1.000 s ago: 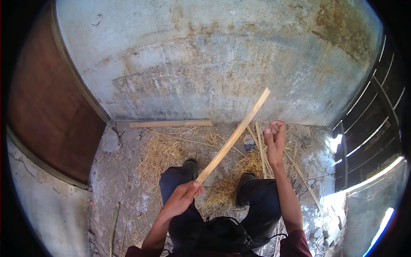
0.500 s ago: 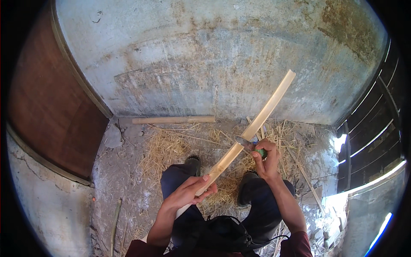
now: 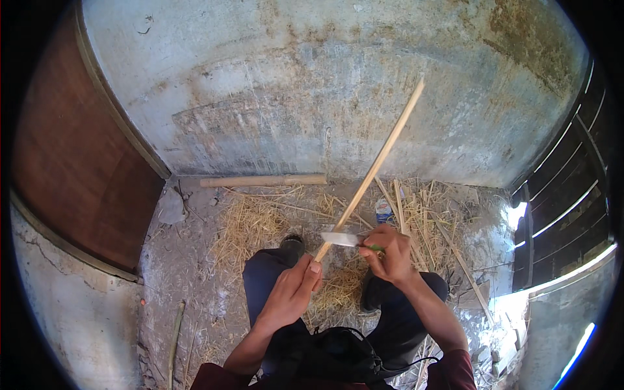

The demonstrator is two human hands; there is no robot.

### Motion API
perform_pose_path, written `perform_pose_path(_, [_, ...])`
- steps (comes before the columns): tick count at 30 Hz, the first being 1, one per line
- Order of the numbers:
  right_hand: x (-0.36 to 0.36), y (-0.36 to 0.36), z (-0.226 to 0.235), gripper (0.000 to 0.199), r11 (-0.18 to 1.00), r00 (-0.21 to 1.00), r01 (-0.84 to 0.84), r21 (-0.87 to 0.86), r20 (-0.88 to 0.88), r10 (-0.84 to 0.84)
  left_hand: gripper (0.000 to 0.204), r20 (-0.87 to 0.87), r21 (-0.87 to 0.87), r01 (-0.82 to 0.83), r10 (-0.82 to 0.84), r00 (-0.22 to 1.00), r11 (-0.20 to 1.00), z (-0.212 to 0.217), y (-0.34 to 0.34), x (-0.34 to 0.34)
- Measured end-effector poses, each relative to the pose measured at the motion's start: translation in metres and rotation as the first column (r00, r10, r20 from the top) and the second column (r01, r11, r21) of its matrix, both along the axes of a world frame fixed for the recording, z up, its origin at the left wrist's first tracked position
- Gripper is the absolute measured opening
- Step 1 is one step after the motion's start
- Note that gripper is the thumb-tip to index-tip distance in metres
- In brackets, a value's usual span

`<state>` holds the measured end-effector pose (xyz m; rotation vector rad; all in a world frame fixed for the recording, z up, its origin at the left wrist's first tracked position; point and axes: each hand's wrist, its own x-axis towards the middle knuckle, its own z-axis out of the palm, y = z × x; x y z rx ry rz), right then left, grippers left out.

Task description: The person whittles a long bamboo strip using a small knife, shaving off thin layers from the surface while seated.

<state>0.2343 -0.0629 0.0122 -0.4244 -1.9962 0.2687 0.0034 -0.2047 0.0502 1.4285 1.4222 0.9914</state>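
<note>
A long split bamboo strip (image 3: 385, 151) slants up and away to the right, turned with a narrow edge upward. Its near end is gripped in my left hand (image 3: 292, 294), fingers closed round it. My right hand (image 3: 391, 255) is closed on the green handle of a knife (image 3: 340, 239). The knife's broad blade lies across the strip, a little beyond my left fingers. Both hands are above and between my knees, over straw (image 3: 344, 289) on the floor.
A bamboo pole (image 3: 263, 182) lies along the foot of the stained wall (image 3: 273, 97). Straw and thin strips litter the floor, with a small packet (image 3: 383, 211) among them. A brown panel (image 3: 84, 143) stands left, dark slats (image 3: 565, 195) right. A green stick (image 3: 175, 344) lies at lower left.
The bamboo strip has turned from its broad inner face to its narrow edge, and its far end has swung left. The knife has moved left and nearer to my left hand.
</note>
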Motion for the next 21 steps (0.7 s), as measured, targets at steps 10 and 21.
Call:
perform_pose_path(10, [-0.008, -0.004, -0.006, 0.037, 0.996, 0.996, -0.092, 0.016, 0.021, 0.092, 0.034, -0.183, 0.137, -0.085, 0.110, 0.977, 0.987, 0.008, -0.005, 0.016])
perform_pose_path(21, [-0.008, -0.005, -0.007, 0.040, 0.994, 0.995, -0.102, -0.030, -0.013, 0.101, 0.029, -0.234, 0.171, -0.093, 0.133, 0.963, 0.981, 0.019, -0.006, 0.019])
